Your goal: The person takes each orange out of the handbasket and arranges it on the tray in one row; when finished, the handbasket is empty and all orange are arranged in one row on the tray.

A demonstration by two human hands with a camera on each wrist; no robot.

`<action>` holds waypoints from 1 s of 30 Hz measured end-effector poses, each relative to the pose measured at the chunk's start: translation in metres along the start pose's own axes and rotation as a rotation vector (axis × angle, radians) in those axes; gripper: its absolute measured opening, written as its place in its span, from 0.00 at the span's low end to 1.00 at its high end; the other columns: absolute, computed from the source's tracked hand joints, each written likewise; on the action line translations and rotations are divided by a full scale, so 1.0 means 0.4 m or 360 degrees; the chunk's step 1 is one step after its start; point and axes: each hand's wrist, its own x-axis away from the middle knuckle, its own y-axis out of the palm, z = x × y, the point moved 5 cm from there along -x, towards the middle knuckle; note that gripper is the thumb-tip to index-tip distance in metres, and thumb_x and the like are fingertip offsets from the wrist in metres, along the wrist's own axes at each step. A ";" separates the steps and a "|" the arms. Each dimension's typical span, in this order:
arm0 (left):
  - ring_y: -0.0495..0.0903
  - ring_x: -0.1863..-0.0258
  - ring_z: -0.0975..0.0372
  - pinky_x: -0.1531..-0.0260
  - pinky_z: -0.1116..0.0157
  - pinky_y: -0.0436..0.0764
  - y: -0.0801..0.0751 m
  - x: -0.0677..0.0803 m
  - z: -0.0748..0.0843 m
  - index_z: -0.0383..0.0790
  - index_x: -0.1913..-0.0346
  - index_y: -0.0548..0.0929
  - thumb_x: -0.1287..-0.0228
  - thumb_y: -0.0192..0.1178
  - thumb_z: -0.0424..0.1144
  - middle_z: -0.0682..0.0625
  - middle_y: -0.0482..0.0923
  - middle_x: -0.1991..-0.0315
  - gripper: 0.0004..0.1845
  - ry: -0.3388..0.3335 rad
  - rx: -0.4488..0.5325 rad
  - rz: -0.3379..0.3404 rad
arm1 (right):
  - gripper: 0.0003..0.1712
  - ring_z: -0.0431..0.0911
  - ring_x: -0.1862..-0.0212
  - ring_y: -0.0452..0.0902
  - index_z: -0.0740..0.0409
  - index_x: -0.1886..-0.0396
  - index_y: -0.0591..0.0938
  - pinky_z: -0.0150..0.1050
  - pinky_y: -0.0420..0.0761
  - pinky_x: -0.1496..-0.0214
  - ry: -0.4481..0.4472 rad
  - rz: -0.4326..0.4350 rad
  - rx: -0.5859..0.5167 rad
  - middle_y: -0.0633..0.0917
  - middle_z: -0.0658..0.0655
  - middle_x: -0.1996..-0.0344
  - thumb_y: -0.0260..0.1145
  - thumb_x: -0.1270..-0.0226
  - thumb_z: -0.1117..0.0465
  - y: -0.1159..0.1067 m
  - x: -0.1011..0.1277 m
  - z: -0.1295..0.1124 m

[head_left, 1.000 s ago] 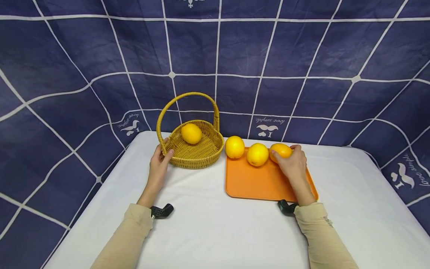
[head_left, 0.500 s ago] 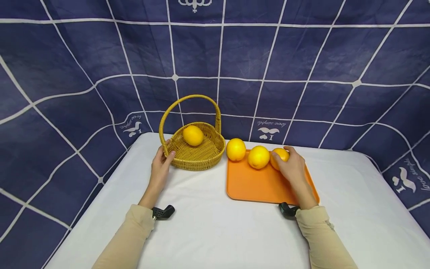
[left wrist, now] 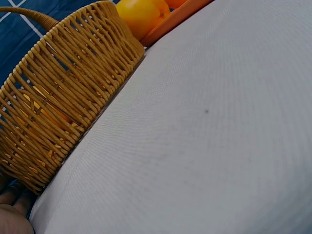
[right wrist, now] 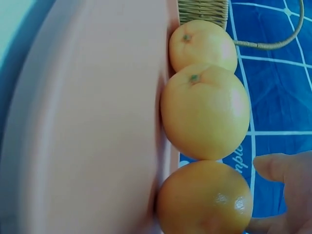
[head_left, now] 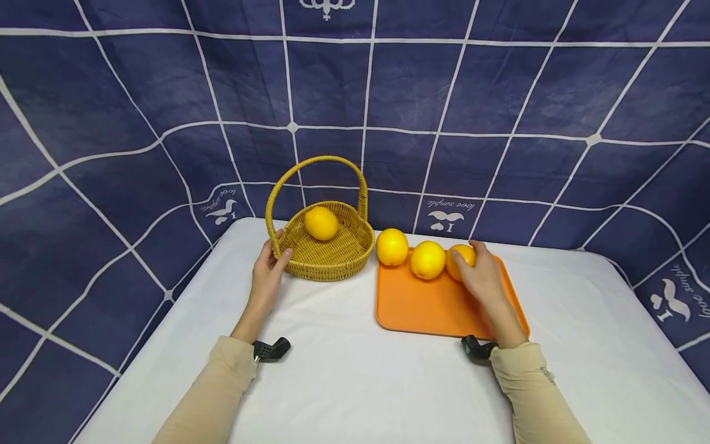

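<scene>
My left hand (head_left: 266,280) holds the near left side of a wicker basket (head_left: 327,271), its thumb and fingers about the foot of the arched handle. One orange (head_left: 321,223) lies in the basket. In the left wrist view, part of that hand (left wrist: 14,214) shows against the woven wall. On an orange tray (head_left: 427,308), my right hand (head_left: 482,277) arches over the rightmost orange (head_left: 461,264). In the right wrist view, a fingertip meets that orange (right wrist: 204,200) while another digit stands off it. Two more oranges, a middle one (head_left: 428,259) and a left one (head_left: 392,247), sit beside it.
A white cloth (head_left: 355,382) covers the table. Behind it hangs a dark blue curtain (head_left: 410,86) with white lines, close to the basket and tray. The left orange sits at the tray's far left corner, right next to the basket.
The rightmost orange has shifted slightly left and nearer, up to the middle one, with my right hand following. My left hand stays at the basket. The head view has shifted a little.
</scene>
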 end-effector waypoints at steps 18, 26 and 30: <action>0.71 0.25 0.55 0.24 0.52 0.69 -0.007 0.002 -0.010 0.57 0.18 0.65 0.18 0.56 0.51 0.49 0.67 0.21 0.30 0.0031 -0.0018 0.0033 | 0.37 0.68 0.26 0.67 0.63 0.25 0.72 0.62 0.61 0.19 -0.0204 0.0285 -0.0081 0.75 0.71 0.28 0.58 0.19 0.41 -0.026 0.020 -0.072; 0.73 0.28 0.54 0.29 0.63 0.73 -0.001 -0.001 -0.007 0.57 0.19 0.66 0.18 0.57 0.50 0.50 0.67 0.21 0.30 0.0032 0.0021 0.0030 | 0.36 0.66 0.28 0.70 0.63 0.27 0.75 0.60 0.65 0.21 -0.0287 0.0327 -0.0077 0.78 0.69 0.30 0.60 0.20 0.42 -0.017 0.030 -0.092; 0.72 0.27 0.54 0.30 0.66 0.73 0.004 0.000 -0.003 0.56 0.19 0.66 0.18 0.57 0.49 0.49 0.67 0.21 0.30 0.0036 0.0046 0.0026 | 0.35 0.66 0.28 0.71 0.63 0.27 0.75 0.61 0.65 0.22 -0.0320 0.0332 -0.0073 0.78 0.68 0.31 0.60 0.20 0.42 -0.008 0.032 -0.095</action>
